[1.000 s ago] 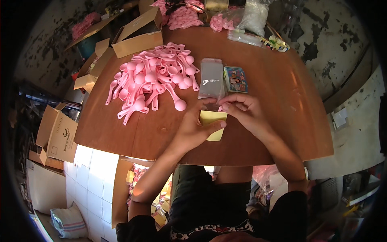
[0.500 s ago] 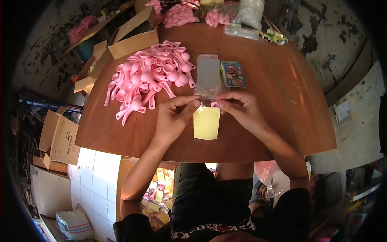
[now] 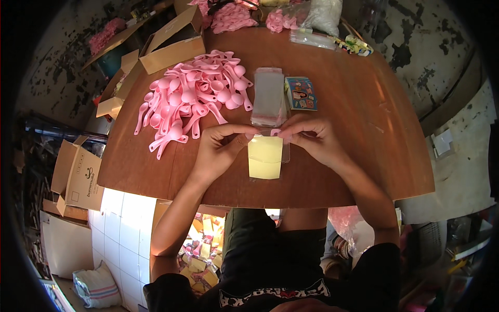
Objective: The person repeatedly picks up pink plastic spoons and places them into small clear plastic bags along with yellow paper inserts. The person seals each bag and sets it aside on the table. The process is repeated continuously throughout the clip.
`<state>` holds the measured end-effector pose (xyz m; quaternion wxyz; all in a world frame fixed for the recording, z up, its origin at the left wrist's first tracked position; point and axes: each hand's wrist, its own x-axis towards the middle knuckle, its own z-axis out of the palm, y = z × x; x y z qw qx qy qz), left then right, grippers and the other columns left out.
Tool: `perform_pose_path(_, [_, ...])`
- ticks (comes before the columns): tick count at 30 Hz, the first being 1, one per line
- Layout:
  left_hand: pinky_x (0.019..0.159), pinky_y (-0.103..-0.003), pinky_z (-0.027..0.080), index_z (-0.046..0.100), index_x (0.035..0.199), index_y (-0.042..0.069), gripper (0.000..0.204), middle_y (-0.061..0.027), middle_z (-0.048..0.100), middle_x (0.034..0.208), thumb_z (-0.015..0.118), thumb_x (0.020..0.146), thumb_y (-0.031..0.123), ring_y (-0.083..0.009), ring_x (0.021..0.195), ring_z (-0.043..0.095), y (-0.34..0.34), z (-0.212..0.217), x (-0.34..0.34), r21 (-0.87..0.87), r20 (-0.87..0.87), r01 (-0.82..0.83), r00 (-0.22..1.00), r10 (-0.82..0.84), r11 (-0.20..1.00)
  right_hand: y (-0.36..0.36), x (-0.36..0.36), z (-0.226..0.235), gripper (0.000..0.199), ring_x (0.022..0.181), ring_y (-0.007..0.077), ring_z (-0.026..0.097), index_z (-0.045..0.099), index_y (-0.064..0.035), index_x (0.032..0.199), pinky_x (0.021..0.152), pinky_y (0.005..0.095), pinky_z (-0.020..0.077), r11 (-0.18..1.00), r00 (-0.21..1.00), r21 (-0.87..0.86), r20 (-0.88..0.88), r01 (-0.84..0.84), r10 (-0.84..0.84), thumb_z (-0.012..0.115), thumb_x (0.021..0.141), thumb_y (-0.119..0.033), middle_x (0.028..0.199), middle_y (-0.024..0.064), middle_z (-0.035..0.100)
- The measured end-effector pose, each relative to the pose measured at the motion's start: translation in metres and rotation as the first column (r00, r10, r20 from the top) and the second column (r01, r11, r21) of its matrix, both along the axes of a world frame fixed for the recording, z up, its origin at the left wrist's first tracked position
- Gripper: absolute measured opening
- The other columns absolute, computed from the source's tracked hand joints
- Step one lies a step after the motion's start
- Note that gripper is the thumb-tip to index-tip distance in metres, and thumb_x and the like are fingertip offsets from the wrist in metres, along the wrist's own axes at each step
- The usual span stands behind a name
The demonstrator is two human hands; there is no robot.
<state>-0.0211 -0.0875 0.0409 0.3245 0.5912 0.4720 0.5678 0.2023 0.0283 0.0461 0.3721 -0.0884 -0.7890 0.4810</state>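
Observation:
Between my hands hangs a clear plastic bag with a yellow card (image 3: pixel 265 158) inside. My left hand (image 3: pixel 224 148) is closed in a pinch on the bag's upper left edge. On the upper right edge my right hand (image 3: pixel 312 136) pinches too, with a small pink piece (image 3: pixel 275 132) at its fingertips, perhaps the end of a spoon. Just beyond the hands lies a stack of clear plastic bags (image 3: pixel 268 93). Right of that stack is a pile of blue printed cards (image 3: pixel 301 94). A large heap of pink spoons (image 3: pixel 192 91) spreads over the table to the left.
An open cardboard box (image 3: pixel 174 44) stands at the brown table's (image 3: pixel 353 119) far left edge. Pink bundles (image 3: pixel 234 20) and a white plastic sack (image 3: pixel 322 18) sit at the far side. Below the table, many packed yellow and pink packets (image 3: pixel 205 244) lie beside my legs.
Both hands have shifted slightly left with the bag. A crease now shows across the upper part of the yellow card, and my left thumb has tucked in behind the fingers.

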Motion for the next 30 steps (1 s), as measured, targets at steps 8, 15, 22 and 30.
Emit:
perform_pose_path(8, [0.075,-0.024,0.052,0.073,0.103,-0.002,0.016,-0.007,0.074,0.094,0.062,0.091,-0.003,-0.0093,0.086,0.066,-0.001,-0.001,-0.002,-0.036,0.179,0.047,0.983,-0.04,0.998,-0.007,0.002,0.002,0.019,0.093,0.0148,0.067,0.073,0.001,0.099,0.081,0.0269,0.0528,1.0,0.999,-0.021,0.047,0.014,-0.013,0.06,0.088,0.01,0.101,0.0102,0.071])
perform_pose_path(15, [0.072,-0.021,0.05,0.072,0.104,-0.001,0.014,-0.0059,0.073,0.093,0.066,0.091,0.0,-0.0075,0.082,0.064,0.0,-0.007,-0.001,-0.084,0.021,-0.047,0.999,0.049,0.995,-0.013,0.001,0.003,0.022,0.096,0.0153,0.067,0.069,0.001,0.107,0.08,0.0265,0.0551,0.998,1.0,0.058,0.022,-0.001,-0.001,0.07,0.085,0.004,0.108,0.0098,0.066])
perform_pose_path(22, [0.074,-0.022,0.052,0.063,0.122,0.002,0.038,-0.0058,0.071,0.099,0.074,0.085,0.002,-0.0075,0.086,0.064,-0.003,-0.003,0.005,0.034,0.061,0.025,0.998,-0.027,0.999,-0.018,-0.01,-0.014,0.043,0.096,0.0169,0.067,0.061,0.0011,0.114,0.081,0.0265,0.0592,0.996,0.999,0.082,-0.044,0.018,-0.014,0.078,0.075,0.006,0.121,0.0121,0.056])
perform_pose_path(30, [0.082,-0.027,0.055,0.046,0.138,0.002,0.068,-0.0083,0.066,0.109,0.077,0.078,-0.007,-0.0128,0.1,0.065,-0.015,0.003,-0.002,-0.186,0.007,0.183,0.983,-0.185,0.965,-0.022,-0.01,-0.018,0.047,0.099,0.015,0.063,0.061,-0.0008,0.118,0.087,0.029,0.0561,0.996,0.999,0.076,0.023,-0.039,0.038,0.077,0.075,0.006,0.126,0.0109,0.051])
